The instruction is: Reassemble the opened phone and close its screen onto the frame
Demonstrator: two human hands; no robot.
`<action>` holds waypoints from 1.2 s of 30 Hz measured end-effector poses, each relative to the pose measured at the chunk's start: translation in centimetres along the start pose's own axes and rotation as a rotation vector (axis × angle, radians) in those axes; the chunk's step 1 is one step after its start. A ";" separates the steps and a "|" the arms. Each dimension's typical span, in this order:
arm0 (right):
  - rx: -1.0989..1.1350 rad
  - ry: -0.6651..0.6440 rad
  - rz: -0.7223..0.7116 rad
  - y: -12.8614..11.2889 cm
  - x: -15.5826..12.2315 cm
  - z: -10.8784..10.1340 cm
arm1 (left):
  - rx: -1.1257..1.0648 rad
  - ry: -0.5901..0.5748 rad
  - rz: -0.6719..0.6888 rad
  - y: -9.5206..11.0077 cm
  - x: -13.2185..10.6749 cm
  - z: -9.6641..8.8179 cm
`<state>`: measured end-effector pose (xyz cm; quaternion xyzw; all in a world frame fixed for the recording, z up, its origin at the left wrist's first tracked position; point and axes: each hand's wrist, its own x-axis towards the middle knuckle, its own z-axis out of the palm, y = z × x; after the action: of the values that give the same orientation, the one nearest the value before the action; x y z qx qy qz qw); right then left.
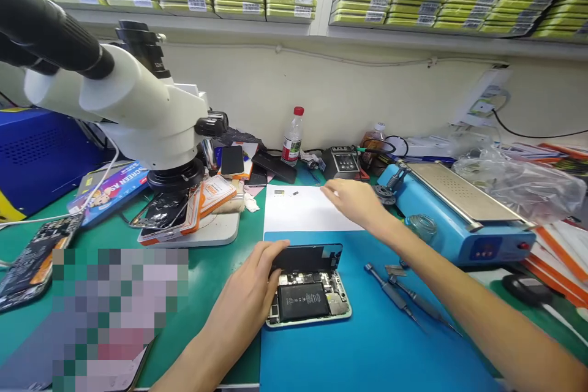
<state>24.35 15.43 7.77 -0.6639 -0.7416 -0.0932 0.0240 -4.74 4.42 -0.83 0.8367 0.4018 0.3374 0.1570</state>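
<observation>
An opened smartphone (340, 305) lies on the blue mat (321, 361), its battery (304, 300) and circuit parts exposed. Its screen panel (303, 257) is tilted up along the far side. My left hand (252, 282) grips the left end of that panel, thumb in front and fingers behind. Over the right side of a white paper sheet (303, 214), my right hand (351, 199) reaches with fingers drawn together; whatever they pinch, if anything, is too small to see. Small parts (279, 192) lie on the sheet's far left.
Two screwdrivers (397, 294) rest on the mat, right of the phone. A blue heating plate machine (459, 220) and a glass jar (420, 226) stand at right. The microscope (138, 110) overhangs the left side. A bottle (292, 141) stands by the wall; another opened phone (39, 257) lies far left.
</observation>
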 end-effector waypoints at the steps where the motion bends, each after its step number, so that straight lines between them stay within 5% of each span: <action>1: 0.000 0.042 0.068 1.2 -2.3 -0.8 | -0.001 -0.001 -0.003 0.0 -0.1 0.0; 5: -0.045 0.272 0.343 6.8 -11.3 -2.9 | -0.002 -0.012 -0.016 -0.1 -0.3 0.2; 8: -0.056 0.302 0.393 10.5 -14.5 -2.5 | -0.003 -0.016 -0.025 -0.1 -0.5 0.4; 17: 0.068 0.028 0.284 13.9 -10.6 -0.1 | 0.026 -0.021 -0.049 0.4 -0.2 -0.3; 22: 0.155 0.024 0.305 14.5 -9.2 -0.5 | 0.024 -0.029 -0.054 0.5 0.1 -0.5; 28: 0.212 0.128 0.255 9.4 -7.6 -3.5 | 0.059 -0.045 -0.082 0.2 0.2 -0.5; 36: 0.458 -0.129 -0.109 -3.2 -2.1 -4.9 | 0.110 -0.051 -0.090 0.3 0.1 -0.3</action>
<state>21.03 12.19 11.94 -0.6048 -0.7780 0.1192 0.1214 -4.72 4.30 -0.40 0.8336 0.4528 0.2858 0.1358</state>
